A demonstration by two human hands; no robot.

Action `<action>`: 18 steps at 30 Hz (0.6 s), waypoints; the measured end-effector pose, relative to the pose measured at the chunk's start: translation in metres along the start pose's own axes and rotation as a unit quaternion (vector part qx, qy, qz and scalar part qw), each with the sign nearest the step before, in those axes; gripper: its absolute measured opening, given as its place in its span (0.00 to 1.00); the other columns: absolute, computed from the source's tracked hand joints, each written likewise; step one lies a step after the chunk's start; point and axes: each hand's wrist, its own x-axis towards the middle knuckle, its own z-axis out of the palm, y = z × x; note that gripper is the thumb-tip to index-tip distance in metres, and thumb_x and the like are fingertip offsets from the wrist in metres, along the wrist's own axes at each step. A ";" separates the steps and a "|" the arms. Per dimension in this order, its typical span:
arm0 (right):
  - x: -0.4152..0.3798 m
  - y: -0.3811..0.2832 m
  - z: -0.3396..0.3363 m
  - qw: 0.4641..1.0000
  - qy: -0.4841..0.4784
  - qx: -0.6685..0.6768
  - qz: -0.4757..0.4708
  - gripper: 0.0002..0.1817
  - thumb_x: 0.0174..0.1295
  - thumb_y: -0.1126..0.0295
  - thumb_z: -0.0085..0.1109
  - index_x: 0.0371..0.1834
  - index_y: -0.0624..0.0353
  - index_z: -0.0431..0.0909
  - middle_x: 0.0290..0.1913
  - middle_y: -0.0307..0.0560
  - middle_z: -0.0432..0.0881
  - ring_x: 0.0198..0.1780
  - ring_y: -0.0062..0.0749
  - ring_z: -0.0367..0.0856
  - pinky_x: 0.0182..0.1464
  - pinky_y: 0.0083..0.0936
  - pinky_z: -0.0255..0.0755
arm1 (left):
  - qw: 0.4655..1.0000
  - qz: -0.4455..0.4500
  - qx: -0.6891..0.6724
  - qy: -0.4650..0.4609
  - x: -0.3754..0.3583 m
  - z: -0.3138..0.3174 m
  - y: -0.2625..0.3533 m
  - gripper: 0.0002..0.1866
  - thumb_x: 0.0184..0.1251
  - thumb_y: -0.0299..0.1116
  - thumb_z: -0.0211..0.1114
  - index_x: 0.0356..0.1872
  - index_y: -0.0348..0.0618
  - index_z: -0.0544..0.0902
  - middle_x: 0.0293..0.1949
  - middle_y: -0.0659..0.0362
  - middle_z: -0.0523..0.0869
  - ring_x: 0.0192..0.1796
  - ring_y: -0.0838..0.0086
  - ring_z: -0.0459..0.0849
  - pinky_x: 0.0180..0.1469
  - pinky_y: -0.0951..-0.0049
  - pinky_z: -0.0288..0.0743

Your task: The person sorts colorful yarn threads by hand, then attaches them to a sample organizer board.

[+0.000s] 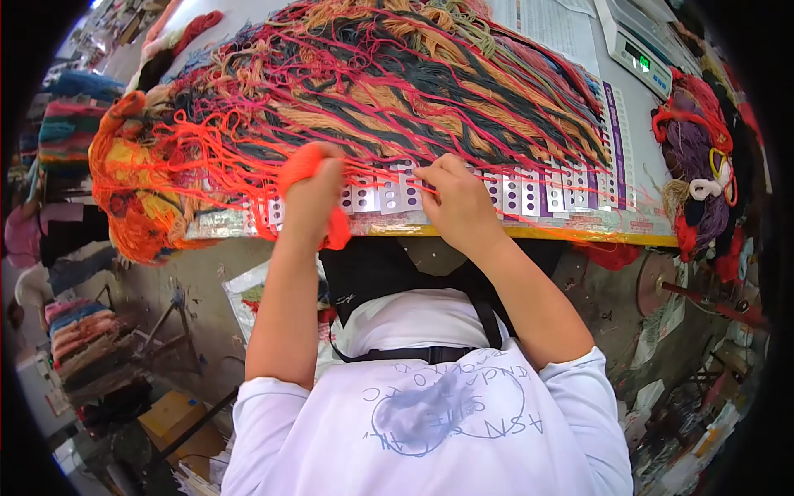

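My left hand (321,188) is closed around a hank of bright orange-red thread (298,164), and part of the hank hangs below the fist. My right hand (456,202) is pinched at the table's front edge, with orange-red strands at its fingertips. Under and between the hands lies a row of white-and-purple punched cards (405,192). Strands of dark, tan, magenta and orange thread (397,91) run from these cards across the table in a wide spread. Exactly how the strands pass through the holes is too small to tell.
A digital scale (637,54) stands at the back right. Hanging at the right edge are purple and red hanks (699,157). Orange and yellow hanks (132,190) drape over the left corner. A printed sheet (554,33) lies at the back. Stacked yarn bundles (87,331) sit lower left.
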 end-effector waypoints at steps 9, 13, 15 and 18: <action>0.010 -0.005 0.001 0.971 -0.019 -0.227 -0.073 0.03 0.51 0.74 0.57 0.28 0.58 0.74 0.35 0.46 0.73 0.37 0.38 0.78 0.35 0.33 0.74 | 0.924 -0.108 -0.359 -0.076 -0.011 -0.009 0.021 0.10 0.65 0.28 0.57 0.45 0.41 0.72 0.42 0.52 0.82 0.33 0.74 0.78 0.38 0.75 0.75; 0.019 -0.009 -0.011 0.977 0.048 -0.144 -0.150 0.07 0.52 0.73 0.57 0.32 0.58 0.69 0.35 0.48 0.74 0.38 0.45 0.76 0.36 0.39 0.71 | 0.958 -0.117 -0.163 -0.205 -0.012 0.034 0.013 0.06 0.65 0.21 0.54 0.40 0.41 0.73 0.44 0.52 0.81 0.33 0.73 0.84 0.29 0.81 0.76; 0.018 -0.016 -0.014 0.993 0.002 -0.090 -0.081 0.08 0.52 0.73 0.57 0.34 0.58 0.69 0.34 0.49 0.75 0.37 0.47 0.77 0.37 0.40 0.71 | 0.971 -0.051 -0.062 -0.225 -0.008 0.047 -0.001 0.03 0.64 0.23 0.58 0.36 0.41 0.74 0.32 0.61 0.79 0.28 0.80 0.79 0.29 0.80 0.74; 0.014 -0.002 -0.008 0.999 -0.041 -0.025 -0.013 0.09 0.53 0.75 0.56 0.37 0.59 0.68 0.34 0.51 0.75 0.36 0.50 0.77 0.38 0.41 0.71 | 0.975 0.093 0.098 -0.174 -0.004 0.034 -0.003 0.03 0.64 0.25 0.59 0.31 0.41 0.74 0.27 0.64 0.78 0.26 0.81 0.77 0.29 0.78 0.72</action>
